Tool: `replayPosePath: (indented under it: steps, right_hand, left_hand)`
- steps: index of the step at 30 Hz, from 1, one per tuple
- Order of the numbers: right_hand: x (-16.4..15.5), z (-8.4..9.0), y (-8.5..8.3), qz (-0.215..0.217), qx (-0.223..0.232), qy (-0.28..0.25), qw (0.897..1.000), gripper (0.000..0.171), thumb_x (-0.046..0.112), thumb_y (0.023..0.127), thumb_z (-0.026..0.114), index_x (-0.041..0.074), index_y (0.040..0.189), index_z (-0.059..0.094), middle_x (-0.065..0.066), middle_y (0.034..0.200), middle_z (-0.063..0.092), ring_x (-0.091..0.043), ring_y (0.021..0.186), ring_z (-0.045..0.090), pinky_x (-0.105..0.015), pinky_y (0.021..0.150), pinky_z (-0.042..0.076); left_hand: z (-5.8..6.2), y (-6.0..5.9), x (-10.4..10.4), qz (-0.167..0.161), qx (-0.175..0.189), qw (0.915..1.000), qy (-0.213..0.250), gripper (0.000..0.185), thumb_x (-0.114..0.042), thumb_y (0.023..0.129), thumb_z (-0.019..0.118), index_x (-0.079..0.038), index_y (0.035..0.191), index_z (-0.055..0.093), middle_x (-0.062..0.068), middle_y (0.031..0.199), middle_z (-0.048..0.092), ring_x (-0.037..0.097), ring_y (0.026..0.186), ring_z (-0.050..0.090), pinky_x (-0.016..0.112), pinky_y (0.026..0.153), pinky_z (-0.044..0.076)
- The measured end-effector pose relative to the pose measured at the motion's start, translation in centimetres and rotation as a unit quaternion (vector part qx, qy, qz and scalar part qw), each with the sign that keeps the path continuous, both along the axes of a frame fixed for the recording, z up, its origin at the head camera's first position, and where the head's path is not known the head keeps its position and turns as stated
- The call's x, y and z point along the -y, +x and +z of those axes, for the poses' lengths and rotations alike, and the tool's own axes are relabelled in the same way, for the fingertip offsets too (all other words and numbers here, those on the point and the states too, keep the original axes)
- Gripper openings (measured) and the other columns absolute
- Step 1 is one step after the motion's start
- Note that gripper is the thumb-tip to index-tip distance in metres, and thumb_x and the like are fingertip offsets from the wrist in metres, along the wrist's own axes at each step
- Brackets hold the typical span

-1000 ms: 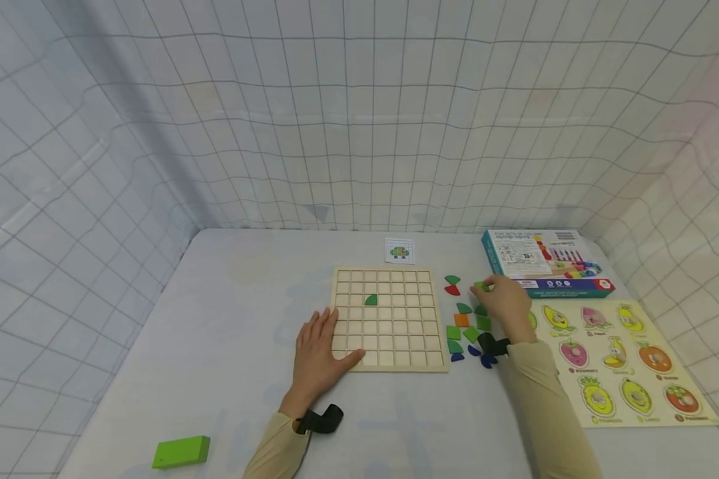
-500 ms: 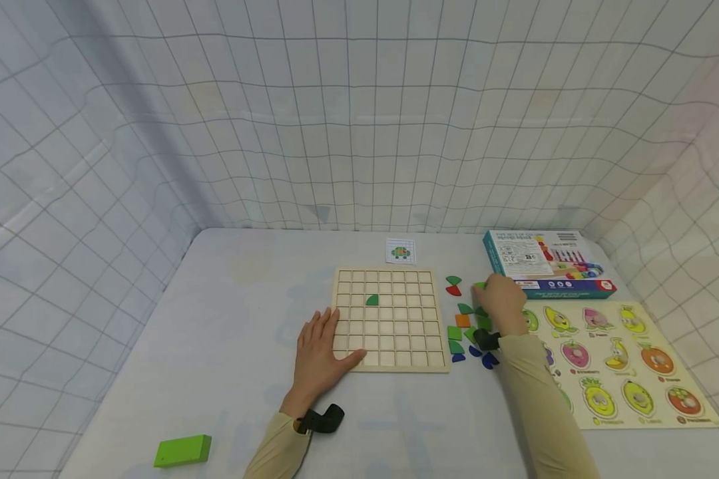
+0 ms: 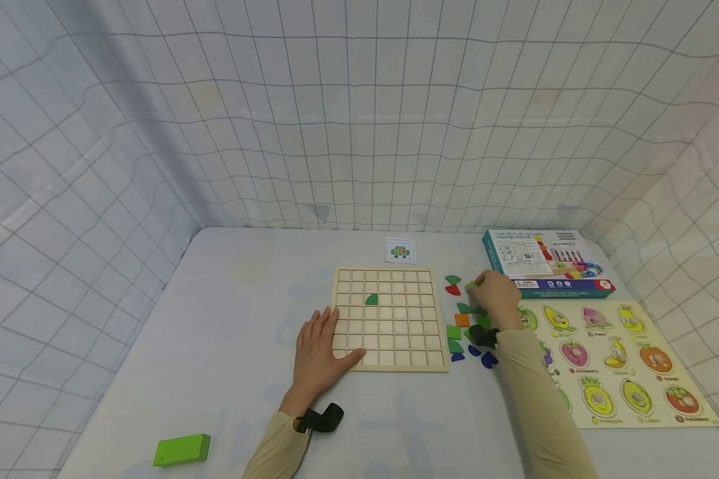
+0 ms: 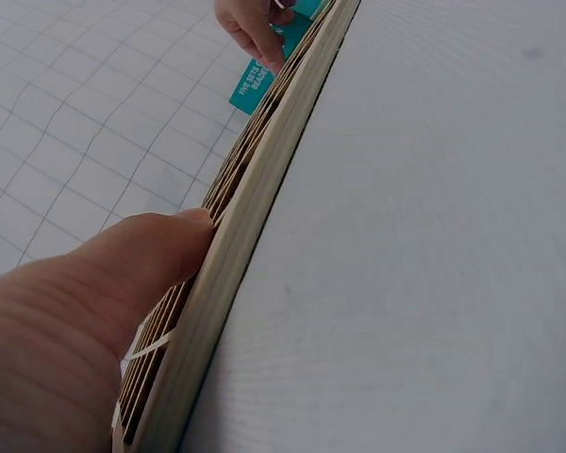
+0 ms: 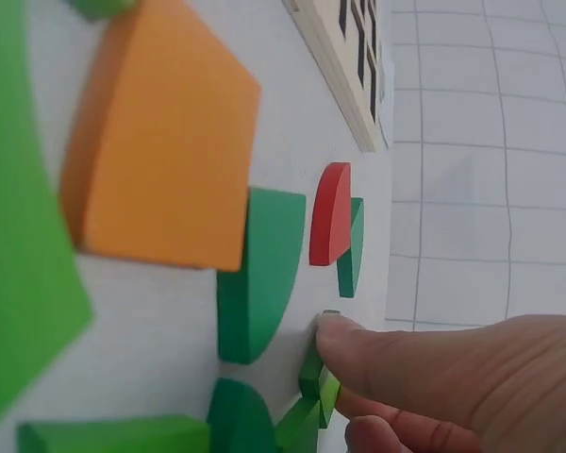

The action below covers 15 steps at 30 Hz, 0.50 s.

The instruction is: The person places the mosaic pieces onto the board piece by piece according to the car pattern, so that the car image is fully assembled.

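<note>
My left hand (image 3: pixel 317 359) rests on the left front corner of the wooden grid board (image 3: pixel 395 326), fingers spread along its left side. In the left wrist view its thumb (image 4: pixel 160 247) presses on the board's edge. One dark green quarter-circle block (image 3: pixel 371 299) sits in a cell of the board. Right of the board, my right hand (image 3: pixel 498 298) pinches a light green block (image 5: pixel 310 370) close over the table, its thumb (image 5: pixel 349 344) covering part of it. Beside it lie a red block (image 5: pixel 331 212) and a dark green quarter-circle block (image 5: pixel 269 269).
An orange square block (image 3: pixel 462 320), a light green square block (image 3: pixel 453 332) and several blue blocks (image 3: pixel 489 360) lie around the right wrist. A picture card (image 3: pixel 400 251) lies behind the board. Farther right are a cardboard box (image 3: pixel 545 263) and a fruit puzzle board (image 3: pixel 626 366). A green block (image 3: pixel 182 450) lies front left.
My right hand has shifted slightly left toward the red block, with the light green block at its fingertips. The left hand stays on the board.
</note>
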State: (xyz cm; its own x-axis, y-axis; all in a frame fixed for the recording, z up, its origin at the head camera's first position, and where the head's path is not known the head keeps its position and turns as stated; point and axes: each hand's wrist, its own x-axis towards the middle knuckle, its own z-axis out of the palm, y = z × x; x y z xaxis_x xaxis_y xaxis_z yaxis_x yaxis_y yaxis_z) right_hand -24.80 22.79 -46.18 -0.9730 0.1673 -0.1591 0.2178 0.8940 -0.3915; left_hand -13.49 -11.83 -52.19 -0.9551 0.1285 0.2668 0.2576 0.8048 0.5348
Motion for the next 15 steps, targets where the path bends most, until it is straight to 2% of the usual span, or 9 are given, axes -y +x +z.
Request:
replayPosePath:
  steps: [7,15]
  right_hand:
    - [-0.37,-0.23,-0.47,0.001,0.022,-0.026,0.999,0.036,0.027,0.087,0.068,-0.003,0.106,0.063,-0.02,0.1,0.062,-0.034,0.082,0.054,-0.045,0.073,0.043]
    - [-0.27,0.46,-0.83,0.019,0.041,-0.014,0.999,0.034,0.025,0.087,0.067,-0.002,0.106,0.062,-0.019,0.101,0.062,-0.032,0.082,0.054,-0.046,0.074,0.041]
  left_hand:
    - [0.16,0.06,0.03,-0.001,0.003,1.0,0.005,0.094,-0.055,0.078,0.069,-0.005,0.148,0.033,0.016,0.149,0.032,0.033,0.14,0.017,0.051,0.11,0.013]
    - [0.28,0.13,0.03,-0.001,0.004,1.0,0.005,0.094,-0.055,0.078,0.069,-0.005,0.148,0.033,0.016,0.149,0.032,0.034,0.139,0.017,0.05,0.11,0.013]
